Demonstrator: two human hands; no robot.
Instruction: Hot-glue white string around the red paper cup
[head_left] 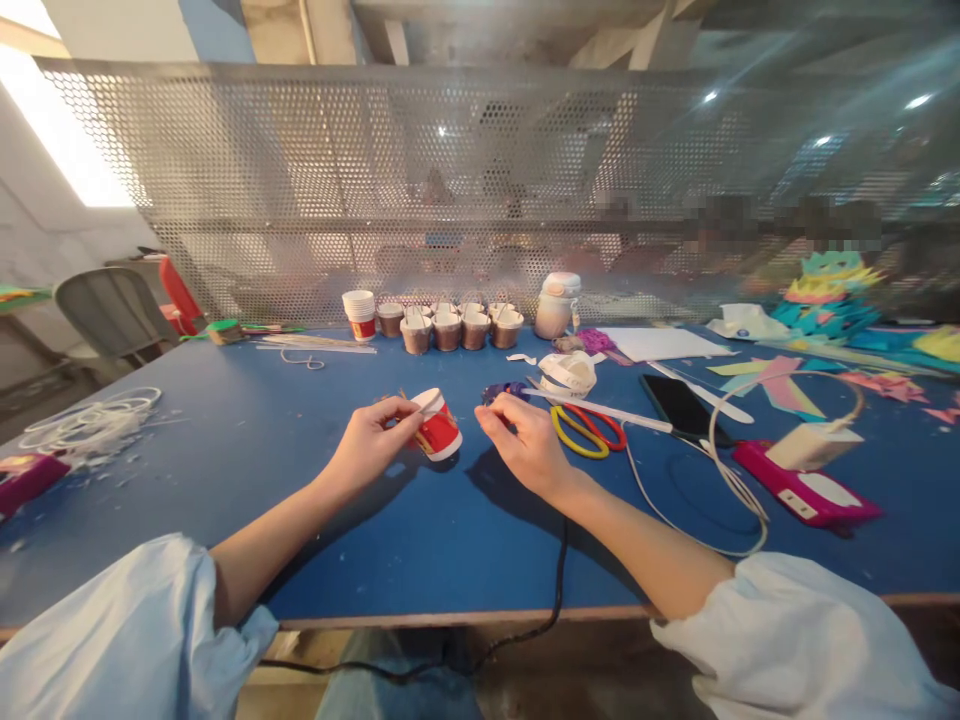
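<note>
My left hand pinches the rim of a small red and white paper cup, which tilts just over the blue table. To the right of the cup, my right hand is closed, thumb against the curled fingers; what it holds, if anything, is too small or hidden to make out. Right behind that hand lies a dark blue object, partly covered, with a long whitish stick extending rightward near it. Scissors with yellow and red handles rest beside my right wrist. A white tape roll sits behind them.
Several brown-wrapped cups and a stack of paper cups line the back, near a lidded bottle. At right are a phone, looped white cable and a magenta power strip. A black cord crosses the front edge.
</note>
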